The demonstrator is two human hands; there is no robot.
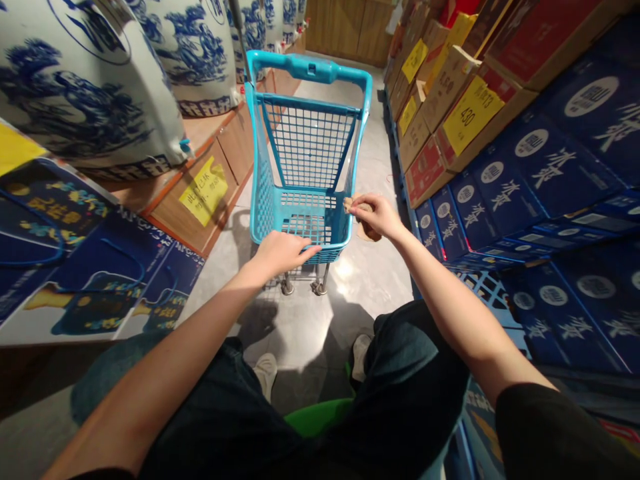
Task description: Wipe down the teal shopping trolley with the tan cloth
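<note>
A small blue plastic shopping cart (313, 110) stands upright in front of me, its handle at the far side and its mesh basket showing nothing inside. My left hand (283, 255) grips the near rim of the basket, its thumb lying along the edge. Pinched in my right hand (377, 215) is a crumpled brown cloth (369, 232), just at the outside of the basket's right corner. Part of the cloth hangs below my fingers. Whether it touches the cart there I cannot tell.
Large blue-and-white ceramic jars (195, 50) line a wooden ledge (200, 200) on the left. Blue gift boxes (95, 267) sit nearer on that side. Stacked blue cartons (530, 173) and brown cartons (440, 100) border the right. A green seat (320, 417) shows between my legs.
</note>
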